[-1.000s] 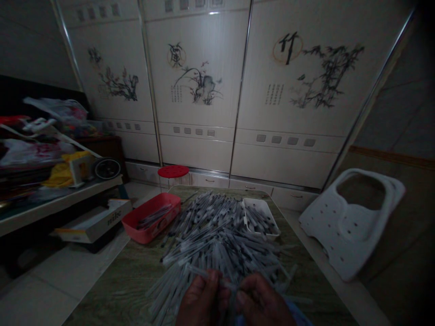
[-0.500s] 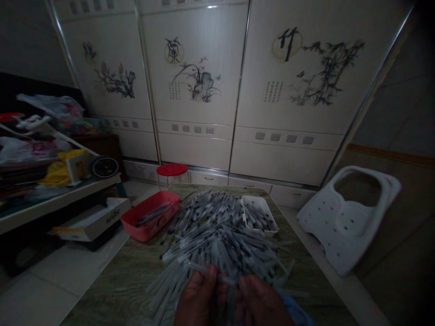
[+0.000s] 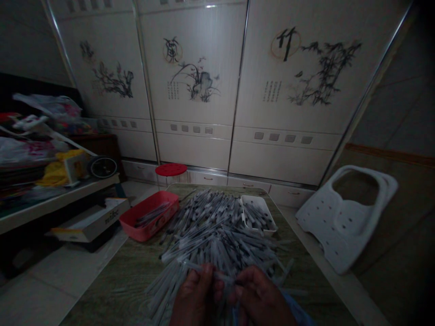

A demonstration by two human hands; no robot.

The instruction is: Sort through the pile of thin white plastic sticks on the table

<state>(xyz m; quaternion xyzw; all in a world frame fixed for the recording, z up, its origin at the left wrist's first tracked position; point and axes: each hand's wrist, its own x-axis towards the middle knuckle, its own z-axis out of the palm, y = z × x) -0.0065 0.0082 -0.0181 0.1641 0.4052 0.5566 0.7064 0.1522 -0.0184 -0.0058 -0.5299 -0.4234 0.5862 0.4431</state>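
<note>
Low in the head view, my left hand pinches a thin, translucent pen-like stick, seemingly in a clear plastic sleeve, that slants across in front of me. My right hand is closed at the stick's right end, with thumb and forefinger pressed together; whatever lies between those fingertips is too dark to make out. Just beyond both hands spreads a large heap of similar slim, clear and grey pen-like sticks, several with dark tips. The lower parts of the fingers hide some of the heap.
The heap covers much of a wood-patterned table. A red bin with a few sticks stands at left, a white tray with more at right. Beyond are a red stool, a white plastic seat and a shoebox.
My right hand has turned slightly and risen a little, its fingers now more curled at the stick's end. My left hand keeps its pinch, shifted slightly left.
</note>
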